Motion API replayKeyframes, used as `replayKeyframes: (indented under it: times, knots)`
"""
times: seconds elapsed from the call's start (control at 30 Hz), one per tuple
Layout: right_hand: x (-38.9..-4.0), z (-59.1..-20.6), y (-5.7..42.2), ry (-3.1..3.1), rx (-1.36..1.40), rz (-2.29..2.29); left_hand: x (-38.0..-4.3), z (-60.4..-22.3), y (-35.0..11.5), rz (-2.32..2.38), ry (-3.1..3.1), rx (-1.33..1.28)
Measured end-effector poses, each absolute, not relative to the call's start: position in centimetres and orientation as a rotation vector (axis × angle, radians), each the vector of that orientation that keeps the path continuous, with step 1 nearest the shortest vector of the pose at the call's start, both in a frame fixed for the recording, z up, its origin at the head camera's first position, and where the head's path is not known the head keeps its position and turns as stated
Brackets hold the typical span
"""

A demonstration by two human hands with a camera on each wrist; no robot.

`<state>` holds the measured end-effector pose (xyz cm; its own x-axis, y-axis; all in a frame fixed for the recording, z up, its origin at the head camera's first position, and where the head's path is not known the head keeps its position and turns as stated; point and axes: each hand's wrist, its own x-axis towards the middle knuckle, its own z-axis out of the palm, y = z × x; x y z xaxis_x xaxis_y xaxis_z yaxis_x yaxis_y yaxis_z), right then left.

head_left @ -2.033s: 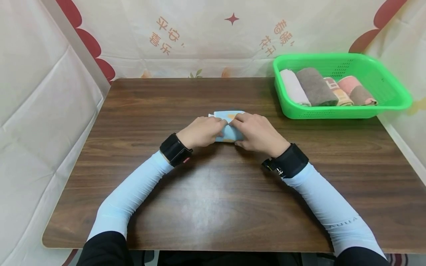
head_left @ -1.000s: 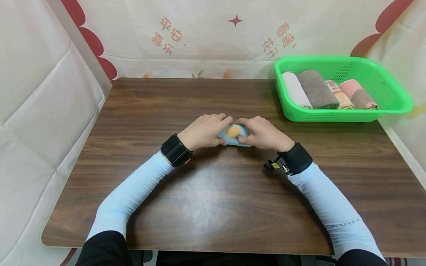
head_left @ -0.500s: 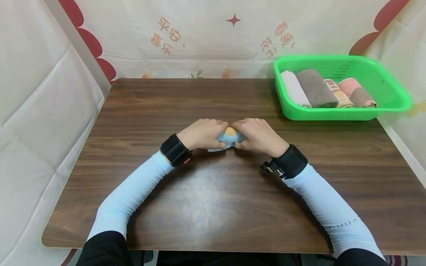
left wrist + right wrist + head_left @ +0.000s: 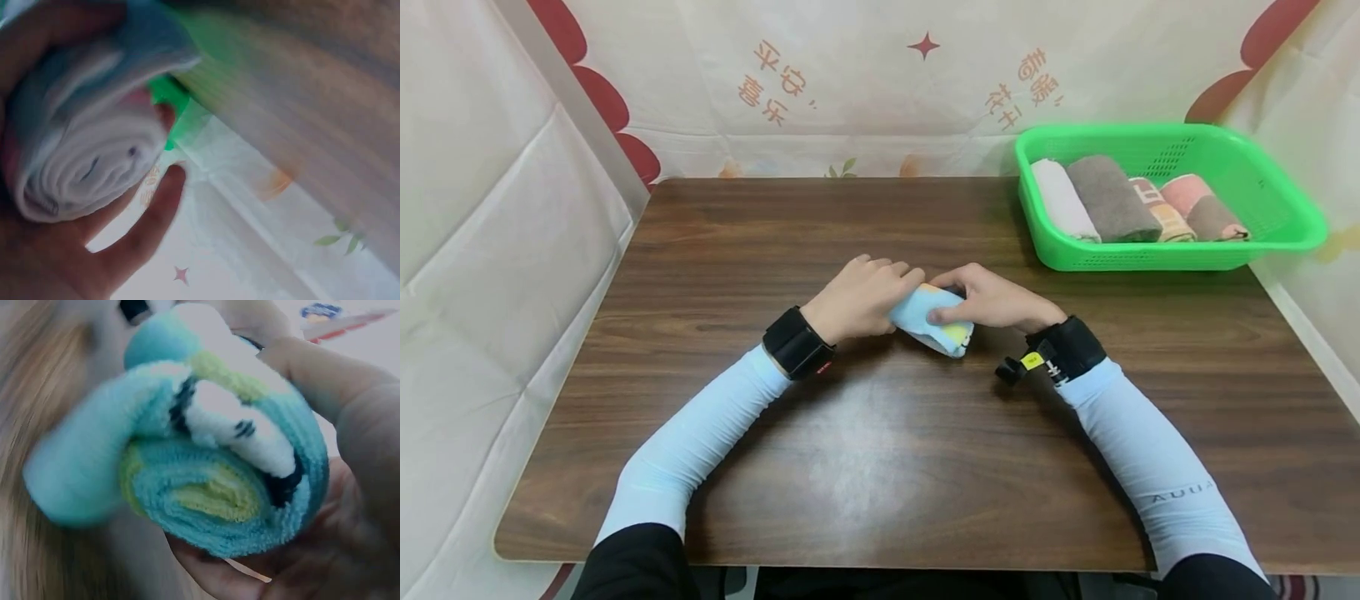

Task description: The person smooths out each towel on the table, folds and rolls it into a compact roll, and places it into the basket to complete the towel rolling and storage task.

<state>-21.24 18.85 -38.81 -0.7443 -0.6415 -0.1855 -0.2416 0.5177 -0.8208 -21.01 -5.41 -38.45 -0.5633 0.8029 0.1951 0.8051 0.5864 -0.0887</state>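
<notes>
A light blue towel (image 4: 925, 317) with yellow patches, rolled up, is held between both hands over the middle of the table. At its left end my left hand (image 4: 865, 296) grips the roll; the left wrist view shows the towel's pale spiral end (image 4: 94, 162) with thumb and fingers around it. My right hand (image 4: 992, 298) holds the other end, thumb on the near side. In the right wrist view the towel's end (image 4: 212, 494) shows turquoise and yellow-green coils, and a loose outer flap hangs off to the left.
A green plastic basket (image 4: 1172, 258) stands at the back right of the brown wooden table (image 4: 850, 467). Inside it lie several rolled towels: a white one (image 4: 1063, 200), a grey one (image 4: 1112, 200) and patterned ones (image 4: 1206, 208). A printed white cloth (image 4: 865, 92) hangs behind.
The towel went from a flat folded strip to a compact roll. It is now tilted, its right end toward me, and my right hand has shifted slightly right.
</notes>
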Motion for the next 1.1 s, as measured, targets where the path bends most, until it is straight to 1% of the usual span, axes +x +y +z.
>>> replayKeyframes:
  times: [0.13, 0.37, 0.43, 0.53, 0.63, 0.73, 0.9, 1.0, 1.1]
  knots:
    - [-21.3, -38.6, 19.4, 2.173, -0.590, -1.251, -20.7, -37.9, -5.3, 0.018, -2.464, -1.322]
    - [-21.5, -38.9, 20.3, 1.935, -0.616, -1.409, -19.9, -36.5, -5.3, -0.008, -2.258, -1.379]
    - [-21.3, -39.1, 20.2, 1.726, -0.611, -1.517, -19.7, -36.1, -5.2, -0.046, -2.147, -1.382]
    - [-20.7, -39.6, 19.1, 1.198, -0.632, -1.659, -19.4, -35.9, -5.0, -0.100, -1.953, -1.356]
    - [-19.9, -39.9, 17.2, 0.704, -0.703, -1.637, -19.5, -35.8, -4.8, -0.120, -1.775, -1.304]
    - [-19.4, -39.9, 15.9, 0.495, -0.789, -1.601, -19.7, -35.7, -4.7, -0.117, -1.682, -1.262]
    - [-19.9, -39.6, 17.0, 0.540, -0.838, -1.646, -20.0, -35.5, -5.0, -0.094, -1.753, -1.281]
    - [-20.2, -39.4, 18.1, 0.786, -0.835, -1.652, -19.8, -35.3, -5.3, -0.059, -1.854, -1.326]
    - [-20.3, -38.8, 18.6, 1.134, -0.768, -1.618, -19.6, -35.4, -5.7, -0.033, -1.952, -1.351]
